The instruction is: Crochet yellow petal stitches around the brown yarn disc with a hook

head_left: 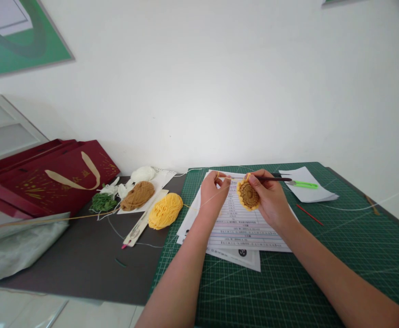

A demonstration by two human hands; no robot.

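In the head view, the work in hand looks like a yellow round being worked onto the rim of a brown disc [249, 195], held up above the printed sheets [250, 223]. The right hand's [269, 196] grip is closed on the disc plus 1 dark stick [274, 178], probably a hook. The left hand's [215, 193] grip is nearly closed, thumb and forefinger seemingly pinching a yellow strand [234, 178]. The next move seems to call for even tension, with slack from the 1 yellow ball [165, 211].
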